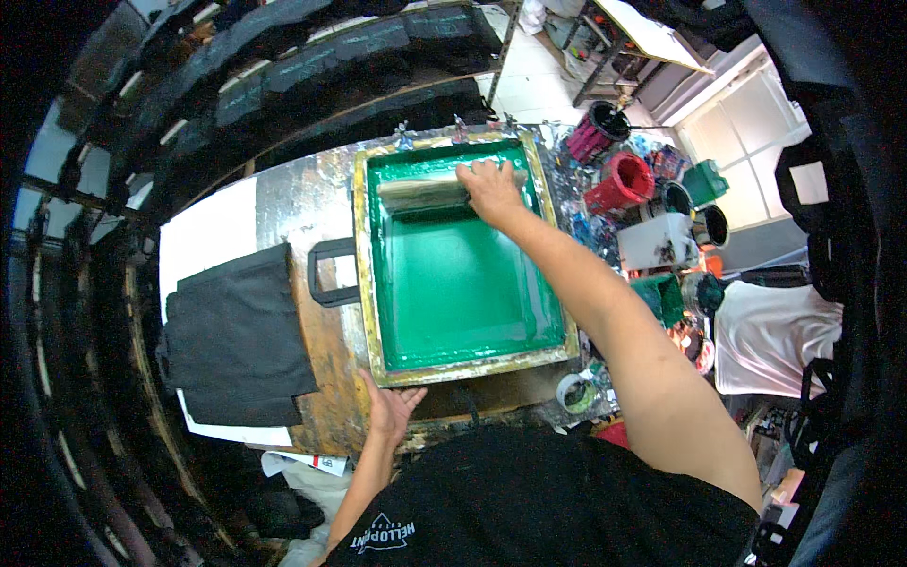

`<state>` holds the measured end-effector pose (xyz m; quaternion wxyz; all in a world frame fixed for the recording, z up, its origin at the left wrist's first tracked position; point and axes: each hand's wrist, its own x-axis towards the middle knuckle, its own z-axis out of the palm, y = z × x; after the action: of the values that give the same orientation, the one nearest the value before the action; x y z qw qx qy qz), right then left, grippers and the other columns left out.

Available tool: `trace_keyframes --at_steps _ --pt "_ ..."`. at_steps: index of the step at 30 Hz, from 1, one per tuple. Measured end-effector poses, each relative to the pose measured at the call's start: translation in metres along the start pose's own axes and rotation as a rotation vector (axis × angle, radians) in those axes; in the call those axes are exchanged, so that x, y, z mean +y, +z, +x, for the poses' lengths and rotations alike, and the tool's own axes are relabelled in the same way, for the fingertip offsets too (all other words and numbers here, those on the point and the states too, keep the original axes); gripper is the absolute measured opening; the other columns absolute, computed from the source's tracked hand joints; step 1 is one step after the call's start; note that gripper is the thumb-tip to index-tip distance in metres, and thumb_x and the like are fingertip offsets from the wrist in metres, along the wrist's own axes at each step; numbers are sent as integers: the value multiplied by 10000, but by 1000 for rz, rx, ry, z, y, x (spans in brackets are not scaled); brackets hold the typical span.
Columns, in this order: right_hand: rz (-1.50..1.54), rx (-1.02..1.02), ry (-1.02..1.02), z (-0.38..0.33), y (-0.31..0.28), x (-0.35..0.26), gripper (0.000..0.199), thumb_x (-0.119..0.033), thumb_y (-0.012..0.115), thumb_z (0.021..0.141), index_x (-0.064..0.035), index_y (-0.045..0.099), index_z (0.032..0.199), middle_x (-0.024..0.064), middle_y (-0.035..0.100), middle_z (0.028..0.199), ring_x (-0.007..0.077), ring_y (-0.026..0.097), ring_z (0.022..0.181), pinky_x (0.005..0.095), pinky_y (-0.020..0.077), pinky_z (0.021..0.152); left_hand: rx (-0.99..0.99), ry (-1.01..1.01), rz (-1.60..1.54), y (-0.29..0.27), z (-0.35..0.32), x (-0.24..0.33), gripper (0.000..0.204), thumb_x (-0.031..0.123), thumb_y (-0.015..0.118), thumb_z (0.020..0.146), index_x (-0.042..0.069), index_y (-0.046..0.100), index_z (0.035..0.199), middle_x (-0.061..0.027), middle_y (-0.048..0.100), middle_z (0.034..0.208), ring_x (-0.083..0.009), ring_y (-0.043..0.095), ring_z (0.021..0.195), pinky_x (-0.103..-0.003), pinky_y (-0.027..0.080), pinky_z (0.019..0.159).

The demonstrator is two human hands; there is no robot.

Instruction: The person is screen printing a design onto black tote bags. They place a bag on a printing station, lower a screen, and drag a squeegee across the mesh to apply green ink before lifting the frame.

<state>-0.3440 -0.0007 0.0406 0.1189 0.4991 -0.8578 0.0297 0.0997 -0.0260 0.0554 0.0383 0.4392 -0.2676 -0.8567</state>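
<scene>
My right hand [492,192] is closed around a squeegee [420,193] with a pale, worn wide blade. The squeegee lies crosswise near the far end of a green ink-covered screen printing frame [366,283]. Thick green ink rims the mesh. My left hand [389,408] has its fingers spread at the near left corner of the frame, holding nothing; I cannot tell whether it touches the rim. From under the frame's left side sticks out a black strap loop [333,248], like a bag handle. The rest of that piece is hidden.
Black fabric pieces [236,331] lie on a white board [213,222] at left. Ink-smeared pots, including a red bucket [624,181] and a green container [704,181], crowd the right side. A tape roll [574,393] sits near the frame. Racks of black items [350,59] stand behind.
</scene>
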Motion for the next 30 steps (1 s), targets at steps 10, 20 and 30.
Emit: trace_keyframes --at_steps 10,20,30 --pt "90 -137 -26 74 9 43 621 -140 759 813 -170 505 1379 100 621 1214 314 575 1195 607 409 964 137 -303 304 -15 17 18 1448 1069 161 677 -55 196 1589 -354 574 1353 -453 643 1176 -529 499 1048" --pt "-63 -3 34 39 19 7 321 -150 582 925 -193 613 1241 49 620 1062 253 596 1056 499 413 872 116 818 1360 91 93 153 466 460 714 949 -3 712 998 -128 672 780 -227 658 726 -378 510 654" --pt "130 -204 30 42 4 80 343 -245 860 746 -142 699 1031 84 733 1031 289 686 1058 532 434 968 169 1269 2299 209 268 243 766 756 691 784 23 737 1005 -165 681 1041 -334 645 1046 -462 505 908"
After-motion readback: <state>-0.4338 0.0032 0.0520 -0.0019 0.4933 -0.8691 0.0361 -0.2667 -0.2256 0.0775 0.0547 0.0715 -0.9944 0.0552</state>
